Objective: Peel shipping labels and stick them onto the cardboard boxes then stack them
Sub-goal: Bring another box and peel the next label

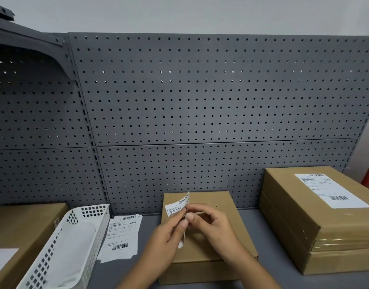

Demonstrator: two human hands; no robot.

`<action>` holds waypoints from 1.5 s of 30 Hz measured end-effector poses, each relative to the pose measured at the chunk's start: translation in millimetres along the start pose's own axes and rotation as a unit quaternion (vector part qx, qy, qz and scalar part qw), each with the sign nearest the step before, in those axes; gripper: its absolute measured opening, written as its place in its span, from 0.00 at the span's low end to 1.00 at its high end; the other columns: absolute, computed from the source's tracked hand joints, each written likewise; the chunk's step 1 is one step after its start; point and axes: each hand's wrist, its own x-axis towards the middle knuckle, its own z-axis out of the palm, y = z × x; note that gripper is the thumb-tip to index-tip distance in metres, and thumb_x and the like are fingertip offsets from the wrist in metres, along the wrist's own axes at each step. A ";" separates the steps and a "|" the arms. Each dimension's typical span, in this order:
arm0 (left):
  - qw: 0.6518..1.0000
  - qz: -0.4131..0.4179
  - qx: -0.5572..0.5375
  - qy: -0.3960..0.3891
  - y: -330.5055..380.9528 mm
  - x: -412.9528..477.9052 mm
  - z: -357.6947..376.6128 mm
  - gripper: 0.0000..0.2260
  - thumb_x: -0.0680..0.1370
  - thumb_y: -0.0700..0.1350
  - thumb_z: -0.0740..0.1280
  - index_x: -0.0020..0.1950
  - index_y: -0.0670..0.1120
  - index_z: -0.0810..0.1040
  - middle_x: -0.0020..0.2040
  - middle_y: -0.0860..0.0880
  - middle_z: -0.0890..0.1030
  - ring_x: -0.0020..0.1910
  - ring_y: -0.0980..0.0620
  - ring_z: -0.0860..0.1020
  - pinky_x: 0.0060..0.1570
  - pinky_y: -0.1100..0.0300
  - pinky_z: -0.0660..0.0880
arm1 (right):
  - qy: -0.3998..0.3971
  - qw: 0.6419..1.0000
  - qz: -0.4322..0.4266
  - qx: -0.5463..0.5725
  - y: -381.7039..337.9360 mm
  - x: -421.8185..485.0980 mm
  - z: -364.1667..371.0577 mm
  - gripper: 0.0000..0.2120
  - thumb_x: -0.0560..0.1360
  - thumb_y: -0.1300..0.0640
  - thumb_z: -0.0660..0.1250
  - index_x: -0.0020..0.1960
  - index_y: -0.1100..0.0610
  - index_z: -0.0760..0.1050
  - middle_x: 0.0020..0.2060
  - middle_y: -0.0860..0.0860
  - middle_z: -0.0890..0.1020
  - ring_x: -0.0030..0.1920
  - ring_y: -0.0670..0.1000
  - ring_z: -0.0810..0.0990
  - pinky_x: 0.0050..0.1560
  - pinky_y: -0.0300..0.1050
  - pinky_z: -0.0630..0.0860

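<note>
The left hand (169,236) and right hand (212,228) meet over a plain cardboard box (217,200). Both pinch a shipping label (177,205), whose barcoded end curls up above the fingers. Left of the left hand, loose labels (121,234) lie on the grey bench (267,232), with a white basket (71,243) beyond them. Right of the right hand stands a labelled stack of boxes (294,207).

Even, bright indoor light falls from above, leaving soft shadows. A deep shadow pools under the shelf (23,36) at upper left. Clear tape (344,244) on the stacked cardboard boxes (294,207) glints faintly. The wide-angle lens bows the pegboard (200,90) at the edges. Print on the shipping labels (329,189) is too soft to read.
</note>
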 end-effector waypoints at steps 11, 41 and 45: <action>0.998 0.020 -0.015 0.058 4.5 4.3 10.1 0.19 0.83 0.40 0.68 0.65 0.63 0.74 0.61 0.75 0.78 0.64 0.74 0.75 0.59 0.80 0.68 | 0.019 0.999 -0.039 0.011 -9.5 -3.5 1.4 0.12 0.76 0.63 0.74 0.59 0.59 0.83 0.52 0.57 0.87 0.53 0.58 0.85 0.56 0.46 0.81; 0.992 0.062 -0.103 0.032 18.0 -10.6 25.3 0.17 0.86 0.43 0.61 0.75 0.49 0.75 0.69 0.64 0.79 0.72 0.64 0.74 0.71 0.70 0.68 | 0.025 0.996 -0.072 0.049 -23.6 -19.4 -3.3 0.10 0.75 0.64 0.73 0.56 0.58 0.83 0.44 0.52 0.83 0.45 0.48 0.79 0.51 0.39 0.77; 0.993 0.057 -0.106 0.019 17.9 -11.0 24.5 0.18 0.87 0.45 0.60 0.76 0.49 0.74 0.71 0.62 0.78 0.74 0.62 0.72 0.74 0.64 0.68 | 0.034 0.995 -0.071 0.055 -24.5 -19.5 -2.4 0.09 0.74 0.66 0.73 0.54 0.61 0.83 0.41 0.47 0.83 0.43 0.45 0.78 0.49 0.36 0.76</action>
